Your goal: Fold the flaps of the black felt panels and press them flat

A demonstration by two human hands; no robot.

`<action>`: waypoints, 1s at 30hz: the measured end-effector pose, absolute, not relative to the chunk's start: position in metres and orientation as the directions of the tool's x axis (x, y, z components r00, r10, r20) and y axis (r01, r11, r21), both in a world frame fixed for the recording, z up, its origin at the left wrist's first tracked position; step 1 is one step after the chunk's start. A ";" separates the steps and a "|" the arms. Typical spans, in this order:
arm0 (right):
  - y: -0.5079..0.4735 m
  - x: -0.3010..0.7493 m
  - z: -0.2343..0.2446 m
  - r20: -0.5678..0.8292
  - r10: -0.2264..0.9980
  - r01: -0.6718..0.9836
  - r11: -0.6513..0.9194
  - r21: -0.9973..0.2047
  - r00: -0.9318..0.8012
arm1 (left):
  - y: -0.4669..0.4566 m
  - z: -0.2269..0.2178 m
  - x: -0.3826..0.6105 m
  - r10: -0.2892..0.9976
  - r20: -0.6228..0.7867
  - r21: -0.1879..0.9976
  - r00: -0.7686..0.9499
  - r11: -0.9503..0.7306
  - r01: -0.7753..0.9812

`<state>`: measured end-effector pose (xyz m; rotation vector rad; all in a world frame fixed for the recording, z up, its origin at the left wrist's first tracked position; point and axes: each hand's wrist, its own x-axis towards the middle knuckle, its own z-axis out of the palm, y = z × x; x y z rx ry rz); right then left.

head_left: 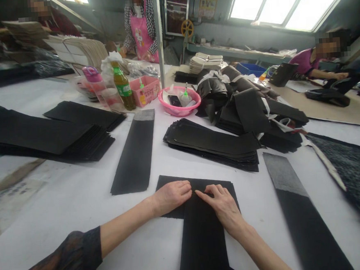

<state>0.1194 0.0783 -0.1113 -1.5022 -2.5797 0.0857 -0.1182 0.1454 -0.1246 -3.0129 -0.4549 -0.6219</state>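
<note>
While both hands lie on black material near the lower edge of the view, the left hand [172, 195] has its fingers bent, with the tips down on the sheet [208, 180]. I cannot tell if they pinch an edge or only press. The right hand [223, 206] is more flat, its fingers stretched toward the left hand and not closed around anything. The two hands almost touch at the fingertips.

Under them, the sheet lies across on the white table [80, 207], and a strip [202, 240] runs from the hands toward the person and crosses the sheet. The fingertips meet at the upper end of this strip.

A second strip [135, 152], with a grey far end, lies apart on the left. A third strip [302, 212], also grey at its far end, lies on the right. Just behind the sheet is a stack [211, 145] of black pieces, and a wider stack [44, 132] lies far left. Beyond these stand a pink basin [180, 100], a pink box [144, 90] and a bottle [123, 87] with a green label. Three other people are at the far side of the room.
</note>
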 end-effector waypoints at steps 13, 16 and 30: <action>0.077 0.120 -0.114 0.107 0.873 0.863 0.487 -0.136 -0.476 | 0.139 -0.126 -0.129 0.314 0.341 0.057 0.886 -0.948 0.314; 0.076 0.120 -0.113 0.114 0.873 0.864 0.486 -0.133 -0.474 | 0.138 -0.128 -0.128 0.359 0.345 0.129 0.867 -0.933 0.335; 0.078 0.129 -0.115 0.165 0.848 0.836 0.527 -0.154 -0.504 | 0.123 -0.127 -0.108 0.373 0.312 -0.115 0.873 -0.898 0.425</action>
